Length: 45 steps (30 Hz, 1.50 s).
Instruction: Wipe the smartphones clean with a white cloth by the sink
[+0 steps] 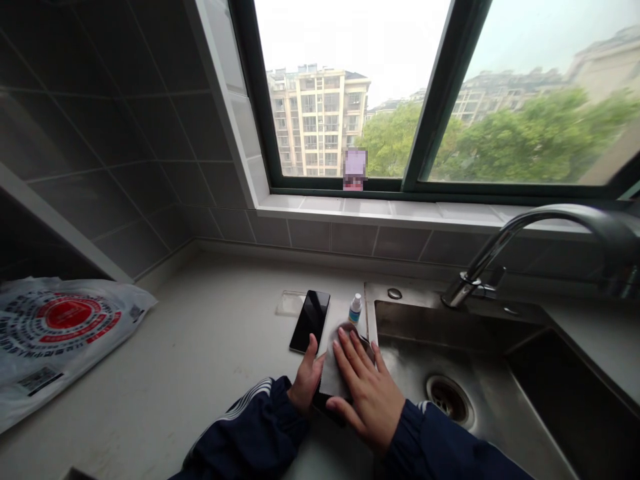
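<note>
Left-hand grip: the left hand [306, 377] is narrowly closed, with the thumb raised and the fingers around the left edge of a white cloth [336, 363]. Right-hand grip: the right hand [367, 400] lies flat and open on top of the cloth, with its fingers spread.

Position: the cloth sits on the stone counter [200, 333], at the left rim of the steel sink [450, 333]. A dark flat object [327, 408] projects from under the cloth's lower edge, between the hands; its type cannot be determined.

Nearby items: a black smartphone [310, 321] lies face up just left of the cloth, beside the left hand. A small bottle [355, 309] with a blue cap stands upright just beyond the cloth. A printed plastic bag [55, 340] lies well apart at the counter's left. A curved faucet [550, 227] rises behind the sink, below the window [400, 93].
</note>
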Tool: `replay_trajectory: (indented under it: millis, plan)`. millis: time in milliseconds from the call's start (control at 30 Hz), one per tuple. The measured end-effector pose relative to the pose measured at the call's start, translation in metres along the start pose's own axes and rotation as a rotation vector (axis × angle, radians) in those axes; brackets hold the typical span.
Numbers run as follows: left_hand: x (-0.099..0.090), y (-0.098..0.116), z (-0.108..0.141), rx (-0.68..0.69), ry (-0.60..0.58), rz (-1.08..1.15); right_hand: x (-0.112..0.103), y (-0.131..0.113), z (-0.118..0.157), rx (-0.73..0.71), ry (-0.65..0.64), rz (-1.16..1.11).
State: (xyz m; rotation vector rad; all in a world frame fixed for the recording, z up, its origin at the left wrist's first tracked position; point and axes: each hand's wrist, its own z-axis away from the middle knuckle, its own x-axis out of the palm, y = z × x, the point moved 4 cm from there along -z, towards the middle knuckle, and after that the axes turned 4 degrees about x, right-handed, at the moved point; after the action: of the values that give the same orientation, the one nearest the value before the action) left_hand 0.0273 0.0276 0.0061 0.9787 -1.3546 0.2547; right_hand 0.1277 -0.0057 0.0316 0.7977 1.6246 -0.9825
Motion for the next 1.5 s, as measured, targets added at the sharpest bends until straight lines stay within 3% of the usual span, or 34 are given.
replay_trajectory:
  millis: [200, 433, 767, 1067, 1367, 1500]
  plan:
    - [0.000, -0.001, 0.004, -0.061, 0.038, 0.079, 0.006, -0.018, 0.011, -0.078, 0.028, -0.019]
    - [0.003, 0.002, 0.002, -0.134, 0.038, 0.085, 0.010, -0.035, 0.026, -0.045, 0.055, -0.020]
    - [-0.002, 0.004, 0.001, -0.106, 0.050, 0.112, -0.003, -0.020, 0.018, -0.078, -0.049, -0.051]
    - [-0.003, 0.001, 0.004, -0.118, 0.052, 0.130, 0.009, -0.024, 0.012, -0.128, 0.036, -0.100]
    - [0.003, -0.005, 0.001, -0.032, -0.093, 0.018, 0.003, -0.001, -0.001, -0.095, 0.162, -0.031]
    - [0.003, -0.006, 0.001, -0.045, -0.103, 0.012, 0.004, -0.001, -0.002, -0.099, 0.184, -0.013]
